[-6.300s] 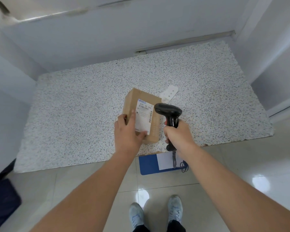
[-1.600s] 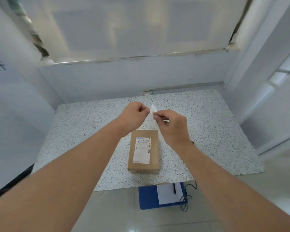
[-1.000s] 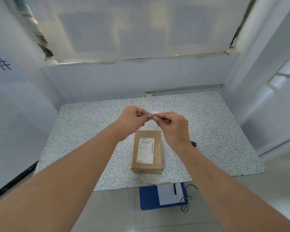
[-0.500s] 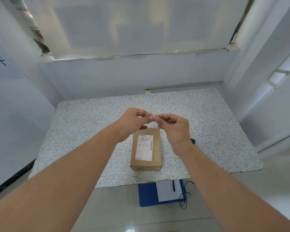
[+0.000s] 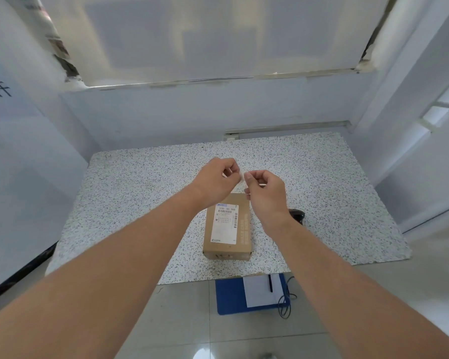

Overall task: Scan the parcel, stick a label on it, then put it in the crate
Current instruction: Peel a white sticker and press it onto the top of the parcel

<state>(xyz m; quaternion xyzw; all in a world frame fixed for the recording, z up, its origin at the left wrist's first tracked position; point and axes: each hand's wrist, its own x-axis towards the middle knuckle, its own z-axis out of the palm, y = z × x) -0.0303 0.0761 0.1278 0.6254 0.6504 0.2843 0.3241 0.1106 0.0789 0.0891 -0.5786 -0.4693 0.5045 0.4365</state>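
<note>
A brown cardboard parcel (image 5: 228, 226) lies flat on the speckled table (image 5: 140, 203), with a white shipping label on its top. Above its far end, my left hand (image 5: 214, 181) and my right hand (image 5: 265, 193) are held close together. Both pinch a small white label (image 5: 241, 177) between their fingertips, and most of that label is hidden by the fingers. The black scanner (image 5: 297, 215) lies on the table just right of my right wrist, mostly covered by the arm.
On the floor below the table's near edge sits a blue crate (image 5: 228, 297) holding a white sheet and a black pen, with a black cable coiled at its right. Walls close in the table at the back and on both sides.
The scanner went from my right hand to the table and the parcel now lies flat. Over the last second my hands stay together at the small label, with fingertips parted slightly.
</note>
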